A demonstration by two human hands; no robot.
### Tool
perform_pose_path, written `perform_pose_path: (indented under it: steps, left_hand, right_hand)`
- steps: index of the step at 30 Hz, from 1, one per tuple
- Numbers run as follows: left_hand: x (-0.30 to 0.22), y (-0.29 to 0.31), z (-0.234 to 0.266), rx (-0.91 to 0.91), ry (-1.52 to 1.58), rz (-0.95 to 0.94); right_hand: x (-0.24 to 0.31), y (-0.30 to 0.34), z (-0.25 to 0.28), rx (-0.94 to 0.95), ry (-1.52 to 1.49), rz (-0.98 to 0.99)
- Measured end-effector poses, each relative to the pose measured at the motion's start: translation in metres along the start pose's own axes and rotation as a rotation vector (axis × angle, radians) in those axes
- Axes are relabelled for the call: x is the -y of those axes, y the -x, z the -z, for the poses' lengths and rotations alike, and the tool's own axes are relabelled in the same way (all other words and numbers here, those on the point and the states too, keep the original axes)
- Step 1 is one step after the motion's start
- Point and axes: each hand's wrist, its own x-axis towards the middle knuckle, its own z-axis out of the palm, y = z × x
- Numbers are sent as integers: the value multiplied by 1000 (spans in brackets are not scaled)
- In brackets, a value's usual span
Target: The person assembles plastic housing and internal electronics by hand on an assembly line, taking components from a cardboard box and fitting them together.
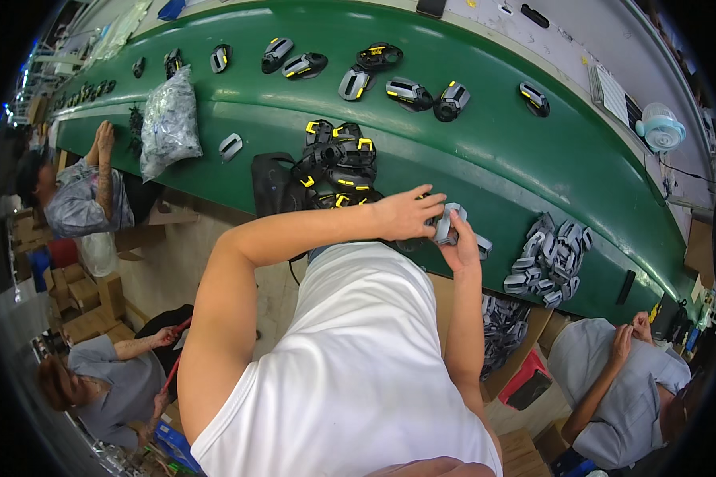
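My right hand (pixel 461 248) grips a grey plastic shell (pixel 451 221) at the near edge of the green table, thumb and fingers round its sides. My left hand (pixel 408 213) meets it from the left, fingers curled in against a small dark area beside the shell; what they hold is partly hidden. Another grey shell (pixel 483 248) lies just right of my right hand. To the left of my hands is a heap of black parts with yellow tabs (pixel 340 155). A pile of grey shells (pixel 550 258) lies further right.
Grey, black and yellow assembled pieces (pixel 410 93) stand along the far strip of the green table (pixel 485 151). A filled clear plastic bag (pixel 171 123) and a black bag (pixel 272 184) are at left. A box of dark parts (pixel 503 330) sits below the edge. Co-workers flank me.
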Motion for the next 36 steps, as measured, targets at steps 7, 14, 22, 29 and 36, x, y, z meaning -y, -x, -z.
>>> perform_pose_path:
  steps: [7,14,22,29,36]
  left_hand:
    - [-14,18,15,-120,390,-2]
    - [-24,42,35,-680,1298,707]
    - [-16,18,-10,-797,1702,904]
    - [-22,9,14,-778,1633,876]
    - [-32,5,27,-932,1749,786]
  right_hand:
    - [5,19,-9,177,-89,-17]
    - [11,32,-28,132,-194,190]
    - [29,33,-53,-176,451,355]
    - [57,44,-90,-101,141,446]
    - [48,34,-108,-306,567,812]
